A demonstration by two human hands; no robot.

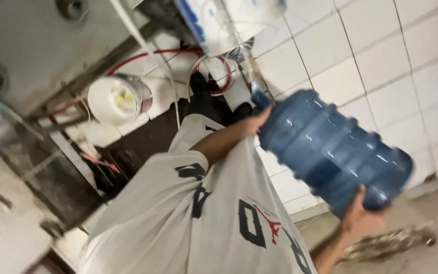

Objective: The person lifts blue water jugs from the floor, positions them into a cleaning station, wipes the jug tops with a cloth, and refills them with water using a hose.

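Observation:
I hold a large blue translucent water jug (330, 147) tilted on its side, off to my right in front of my white printed shirt. My left hand (256, 123) reaches across my body and grips the jug's shoulder near the neck. My right hand (359, 215) supports the jug under its base. The neck points toward a thin clear tube (247, 63) that hangs from a white and blue unit (214, 20). The jug looks empty. My black shoes (198, 83) show beyond the shirt.
A white bucket (120, 99) stands by my feet next to looping red hoses (214, 61). White tiles (381, 61) lie behind the jug. A steel surface (26, 45) fills the upper left. Brownish debris (386, 243) lies on the concrete at the lower right.

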